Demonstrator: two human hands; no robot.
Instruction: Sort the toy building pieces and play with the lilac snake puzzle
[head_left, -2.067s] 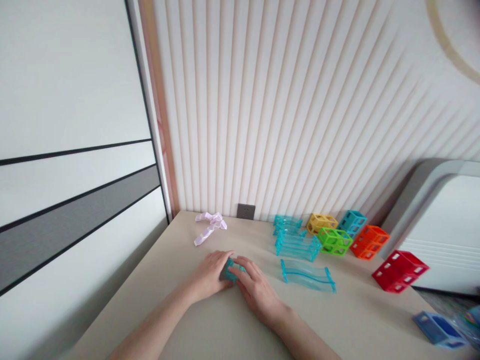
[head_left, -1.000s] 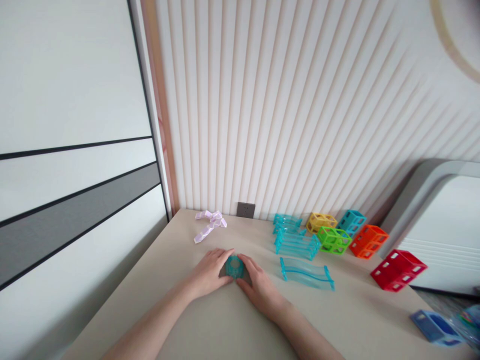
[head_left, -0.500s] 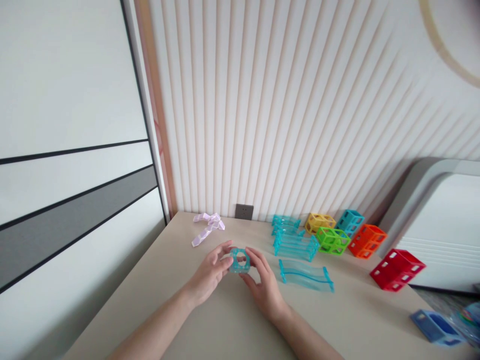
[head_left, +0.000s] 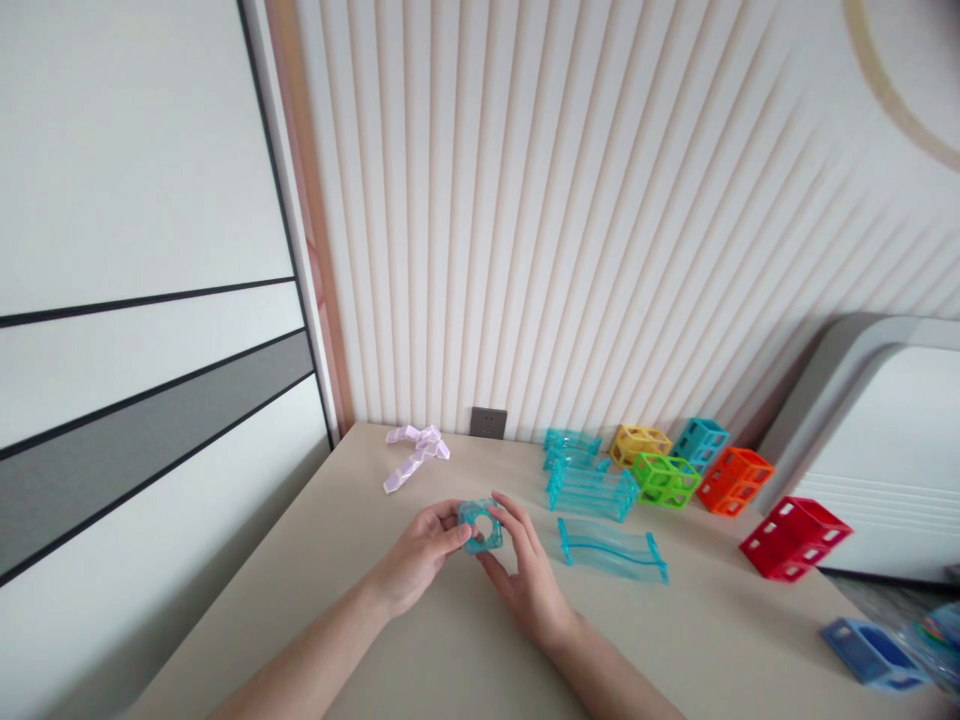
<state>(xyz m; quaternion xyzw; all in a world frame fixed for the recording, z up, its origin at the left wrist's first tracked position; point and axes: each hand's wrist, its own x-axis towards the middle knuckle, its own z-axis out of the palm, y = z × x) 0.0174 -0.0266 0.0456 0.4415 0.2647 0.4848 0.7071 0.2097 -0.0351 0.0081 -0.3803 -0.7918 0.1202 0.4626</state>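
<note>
Between my two hands is a small translucent teal toy block (head_left: pixel 471 511) with a round hole in its face, held just above the table. My left hand (head_left: pixel 421 556) grips its left side, thumb across the front. My right hand (head_left: pixel 527 574) has its fingers along the top right corner and its thumb at the lower edge. To the right lies a long wavy translucent teal track piece (head_left: pixel 611 550). Behind that, several more teal pieces (head_left: pixel 592 490) are stacked close together.
Lilac folded pieces (head_left: pixel 417 457) lie at the table's back left. Along the right stand hollow window-sided blocks: yellow (head_left: pixel 640 444), turquoise (head_left: pixel 700 443), green (head_left: pixel 666 481), orange (head_left: pixel 736 481), red (head_left: pixel 795 539) and blue (head_left: pixel 874 654). A ribbed wall (head_left: pixel 450 250) with a dark socket (head_left: pixel 488 423) closes off the back.
The teal block has been turned and tilted a little between my hands, its hole now facing me at another angle. My left thumb has slid further across its front.
</note>
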